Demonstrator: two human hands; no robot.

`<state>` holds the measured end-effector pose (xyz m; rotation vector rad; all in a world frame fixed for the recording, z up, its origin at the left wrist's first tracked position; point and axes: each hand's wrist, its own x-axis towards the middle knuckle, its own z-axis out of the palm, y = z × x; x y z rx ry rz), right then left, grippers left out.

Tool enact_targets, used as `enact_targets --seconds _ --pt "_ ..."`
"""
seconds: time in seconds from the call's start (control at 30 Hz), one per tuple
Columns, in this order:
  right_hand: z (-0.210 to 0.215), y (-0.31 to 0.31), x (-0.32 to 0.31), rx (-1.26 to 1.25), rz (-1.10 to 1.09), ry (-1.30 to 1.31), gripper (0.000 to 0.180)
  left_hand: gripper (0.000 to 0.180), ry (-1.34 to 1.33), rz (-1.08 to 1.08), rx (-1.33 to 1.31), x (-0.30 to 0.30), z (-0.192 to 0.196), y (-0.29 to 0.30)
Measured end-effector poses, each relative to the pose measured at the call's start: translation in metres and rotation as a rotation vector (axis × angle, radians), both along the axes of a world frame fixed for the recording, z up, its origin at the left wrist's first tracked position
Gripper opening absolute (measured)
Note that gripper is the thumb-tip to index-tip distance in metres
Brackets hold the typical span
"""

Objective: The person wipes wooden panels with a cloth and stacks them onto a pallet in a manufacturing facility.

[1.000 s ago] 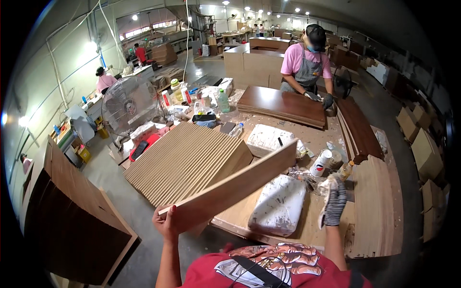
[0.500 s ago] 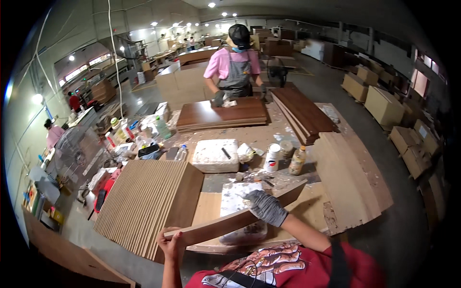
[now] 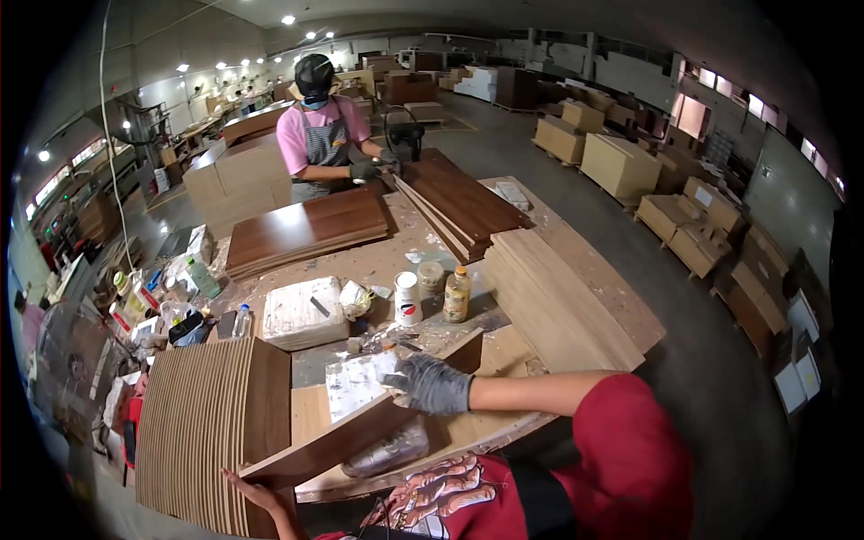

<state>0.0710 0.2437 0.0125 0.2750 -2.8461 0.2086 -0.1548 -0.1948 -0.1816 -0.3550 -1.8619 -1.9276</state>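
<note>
A long brown wooden board stands on its edge, slanting across the front of the bench. At the board's near left end is my bare left hand, its fingers laid against the end. My right hand, in a grey glove, lies over the board's upper edge with its fingers curled. Something pale shows at the gloved fingertips, too small to name. Behind and below the board sits a white, stained block. A stack of boards leans in a fanned row by my left hand.
More boards are piled at the right. Midway stand a white cup, a bottle with an orange cap and a white paint-spattered block. Across the bench a co-worker handles dark panels. Cartons stand on the floor beyond.
My view has turned right. My left hand's fingers have straightened along the board's end, and my right hand has shifted on the upper edge. The co-worker's hands have moved to the right-hand panels.
</note>
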Motion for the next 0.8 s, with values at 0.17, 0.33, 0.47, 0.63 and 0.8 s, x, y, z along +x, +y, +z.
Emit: enact_targets --seconds 0.17,0.33,0.47,0.63,0.8 --pt "-0.025 -0.056 -0.033 0.25 0.01 -0.118 0.056 0.043 0.013 0.319 -0.539 0.009 0.014 0.021" --pt "-0.015 -0.183 -0.087 -0.098 0.17 -0.032 0.064 0.043 0.086 0.369 -0.361 0.01 0.016 0.013" --pt "-0.034 -0.251 -0.124 -0.18 0.162 0.066 0.044 0.045 -0.271 0.208 0.192 0.043 0.07 0.059" --pt "-0.001 -0.276 -0.121 -0.458 0.239 -0.055 0.022 0.039 0.177 0.601 -0.587 0.03 0.013 0.009" --pt "-0.024 -0.233 -0.099 -0.315 0.192 0.14 0.047 0.04 -0.311 0.123 0.556 0.059 0.096 0.071"
